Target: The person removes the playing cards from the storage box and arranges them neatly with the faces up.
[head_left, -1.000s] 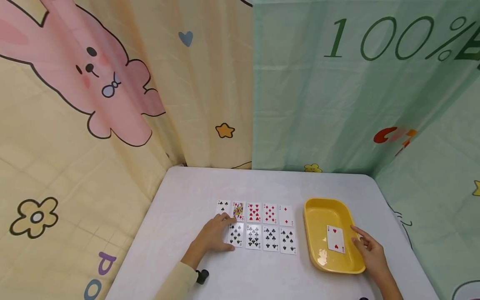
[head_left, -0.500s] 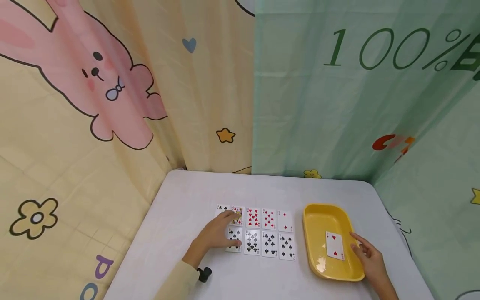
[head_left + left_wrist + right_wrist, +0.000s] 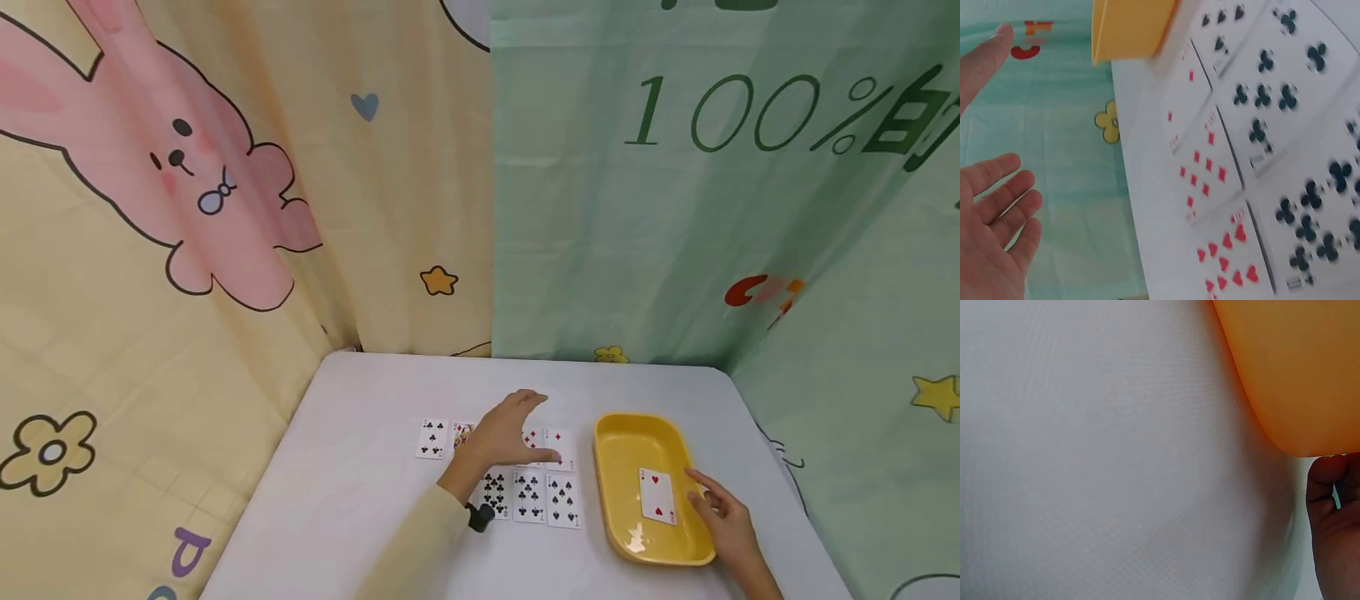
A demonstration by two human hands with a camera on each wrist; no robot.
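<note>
Playing cards lie face up in two rows on the white table. Above their right part is my left hand (image 3: 498, 437), its thumb and fingers spread apart with nothing between them. Its thumb tip overlaps the two of diamonds (image 3: 564, 443); the left wrist view shows that card lying flat below. My left forearm hides several cards. A red two of hearts (image 3: 657, 496) lies in the yellow tray (image 3: 645, 421). My right hand (image 3: 727, 525) holds the tray's right rim, thumb and index finger over the edge.
At the far left of the rows lies a club card (image 3: 431, 439), next to a partly covered face card (image 3: 461, 435). Seven of clubs (image 3: 529, 497) and a spade card (image 3: 563, 502) fill the near row's right end. Printed curtains (image 3: 420, 208) hang close behind the table (image 3: 337, 467).
My left hand has moved right and away from me, from the left-end cards to over the two of diamonds. My right hand stays at the tray. The head view has shifted slightly.
</note>
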